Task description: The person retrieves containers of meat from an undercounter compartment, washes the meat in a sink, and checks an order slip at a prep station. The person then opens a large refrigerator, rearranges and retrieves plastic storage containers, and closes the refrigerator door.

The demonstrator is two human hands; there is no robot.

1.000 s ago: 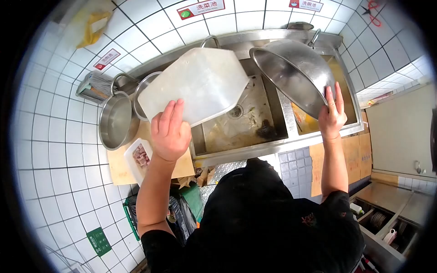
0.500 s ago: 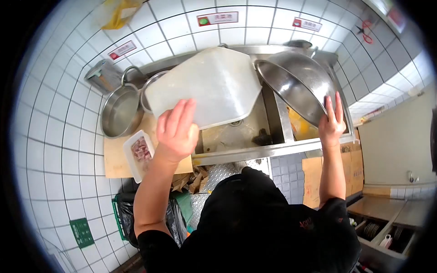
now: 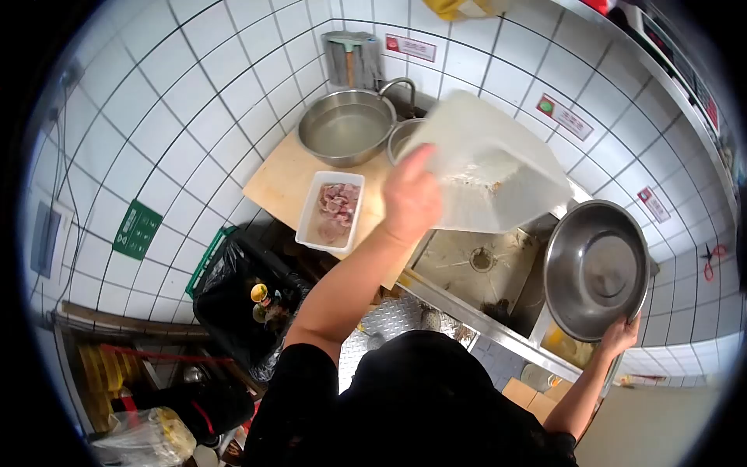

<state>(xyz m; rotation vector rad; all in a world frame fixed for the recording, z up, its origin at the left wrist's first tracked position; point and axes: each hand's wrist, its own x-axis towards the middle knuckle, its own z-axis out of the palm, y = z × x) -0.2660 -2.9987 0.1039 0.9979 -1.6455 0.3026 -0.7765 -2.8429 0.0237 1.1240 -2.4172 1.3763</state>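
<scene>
My left hand (image 3: 411, 198) grips the left edge of a large whitish plastic tub (image 3: 529, 159), with its fingers partly blurred. The tub is tilted above the sink, its inside facing me, and small scraps cling to it. My right hand (image 3: 619, 336) is closed on the lower rim of a wide stainless steel bowl (image 3: 595, 268). That bowl leans on its side over the right basin, its hollow turned toward me. Below the tub, the sink basin (image 3: 447, 261) shows a drain and a dark lump in its front corner.
Left of the sink, a wooden board (image 3: 274, 173) carries a steel basin of water (image 3: 346, 128) and a white container (image 3: 308, 233) of cut meat (image 3: 339, 201). A black-lined trash bin (image 3: 233, 311) stands below. Yellow matter (image 3: 566, 342) lies in the right basin. A faucet (image 3: 411, 86) rises behind.
My view has swung left. The plastic tub has turned from showing its outer bottom to showing its inside. The steel bowl has tipped so its hollow faces me; both hands keep hold.
</scene>
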